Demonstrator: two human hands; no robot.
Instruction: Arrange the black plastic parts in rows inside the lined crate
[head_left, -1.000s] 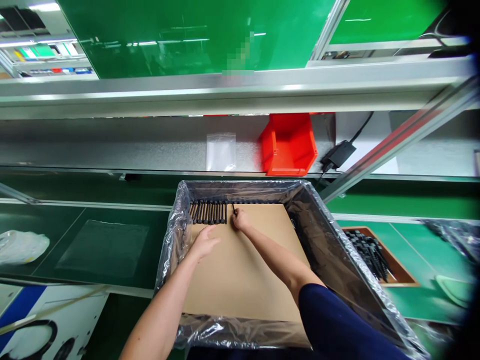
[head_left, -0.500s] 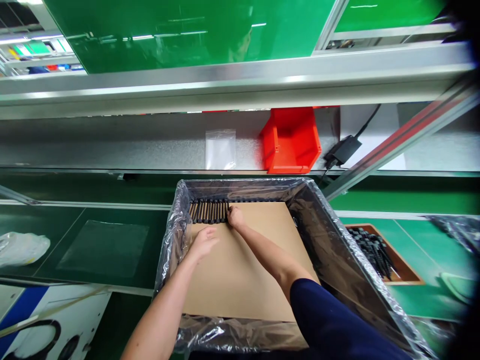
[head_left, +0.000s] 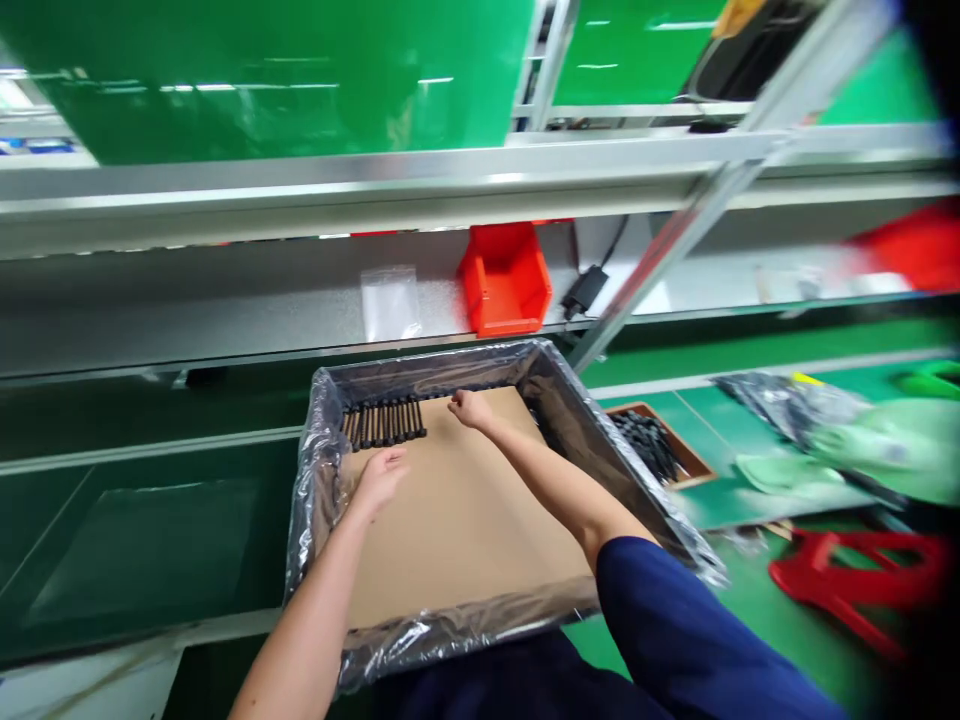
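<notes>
A plastic-lined box (head_left: 315, 470) holds a brown cardboard sheet (head_left: 457, 520). A row of several black rod-like parts (head_left: 384, 421) lies along the sheet's far left edge. My left hand (head_left: 381, 475) rests flat on the cardboard just below that row, fingers stretched out, holding nothing. My right hand (head_left: 469, 408) hovers over the far edge of the sheet, a little right of the row, fingers loosely curled with nothing visible in them. A dark blue sleeve (head_left: 697, 640) covers my right upper arm.
A brown tray of more black parts (head_left: 651, 447) sits right of the box. Behind are a red bin (head_left: 505, 280), a clear plastic bag (head_left: 390, 304), a black power adapter (head_left: 585, 290). Green plastic items (head_left: 825, 450) and a red stool (head_left: 855, 590) lie right.
My right hand laid the black part it held at the row's end, then drew away to the right. The view swung right; my left hand stayed put.
</notes>
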